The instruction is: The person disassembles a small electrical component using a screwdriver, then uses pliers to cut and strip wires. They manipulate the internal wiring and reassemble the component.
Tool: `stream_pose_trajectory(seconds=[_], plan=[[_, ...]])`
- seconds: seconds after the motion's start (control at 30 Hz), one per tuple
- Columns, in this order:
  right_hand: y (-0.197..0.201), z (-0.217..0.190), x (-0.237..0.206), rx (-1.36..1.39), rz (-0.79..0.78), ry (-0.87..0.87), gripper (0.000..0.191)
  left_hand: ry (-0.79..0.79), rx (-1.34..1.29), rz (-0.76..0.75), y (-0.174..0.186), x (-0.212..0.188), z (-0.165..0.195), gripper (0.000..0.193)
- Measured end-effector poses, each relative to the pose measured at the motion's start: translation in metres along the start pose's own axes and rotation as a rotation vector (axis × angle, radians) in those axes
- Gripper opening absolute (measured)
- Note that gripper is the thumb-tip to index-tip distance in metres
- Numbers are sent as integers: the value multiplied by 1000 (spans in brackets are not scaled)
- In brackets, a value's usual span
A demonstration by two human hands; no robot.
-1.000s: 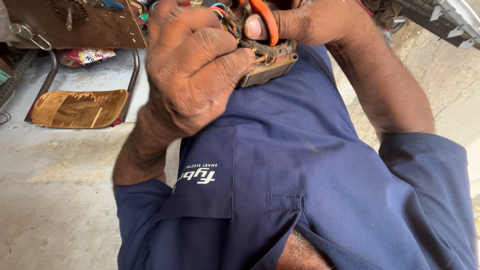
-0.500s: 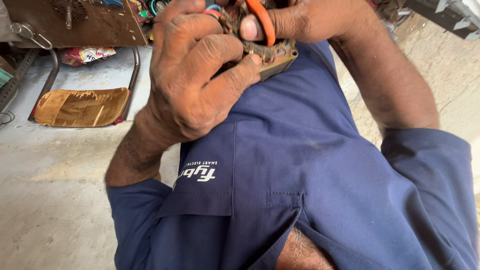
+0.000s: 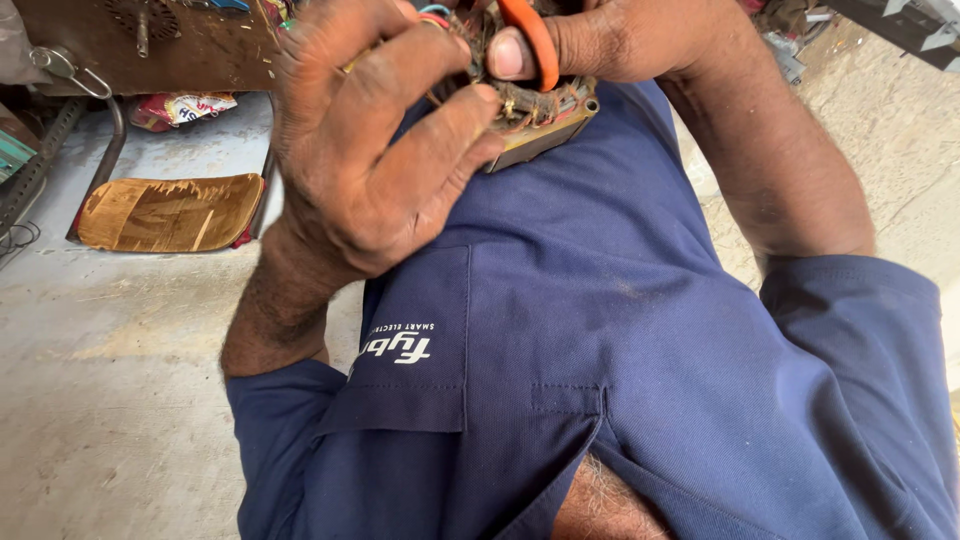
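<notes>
The small wound motor part (image 3: 535,115), held against the blue shirt (image 3: 600,330), sits clamped in the left hand (image 3: 370,150). Above it, the right hand (image 3: 610,40) grips an orange-handled tool (image 3: 530,35); working the windings needs a steady hold.

You have two hands up at the top of the view: one left hand (image 3: 370,150) and one right hand (image 3: 620,35). Between them sits one motor part (image 3: 535,115), wound with copper wire, and one orange tool handle (image 3: 530,40) crosses it. You wear one blue shirt (image 3: 620,350) with one chest pocket (image 3: 410,345). On the floor (image 3: 110,400) to your left lies one torn piece of cardboard (image 3: 170,212), and beyond it one crumpled wrapper (image 3: 175,108).
</notes>
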State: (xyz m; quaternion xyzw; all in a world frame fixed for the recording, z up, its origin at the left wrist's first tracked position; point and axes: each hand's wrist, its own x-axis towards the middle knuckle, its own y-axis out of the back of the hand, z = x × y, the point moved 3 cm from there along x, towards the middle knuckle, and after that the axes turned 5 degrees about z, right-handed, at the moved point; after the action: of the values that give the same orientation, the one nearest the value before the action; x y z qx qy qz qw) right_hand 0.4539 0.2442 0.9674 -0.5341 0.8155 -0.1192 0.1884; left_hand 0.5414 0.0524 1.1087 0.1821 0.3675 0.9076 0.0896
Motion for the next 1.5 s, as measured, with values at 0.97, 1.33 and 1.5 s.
stream_pose_trajectory(seconds=[0.97,1.33,1.5], plan=[[-2,31,-1,265,63,-4,31,-132,-15,-69,-10,14,-3,24],[2,32,2,86,-2,-58,29,-102,-26,-138,0,21,-14,10],[4,30,-1,51,12,-48,28,-148,-32,-155,-1,29,-21,19]])
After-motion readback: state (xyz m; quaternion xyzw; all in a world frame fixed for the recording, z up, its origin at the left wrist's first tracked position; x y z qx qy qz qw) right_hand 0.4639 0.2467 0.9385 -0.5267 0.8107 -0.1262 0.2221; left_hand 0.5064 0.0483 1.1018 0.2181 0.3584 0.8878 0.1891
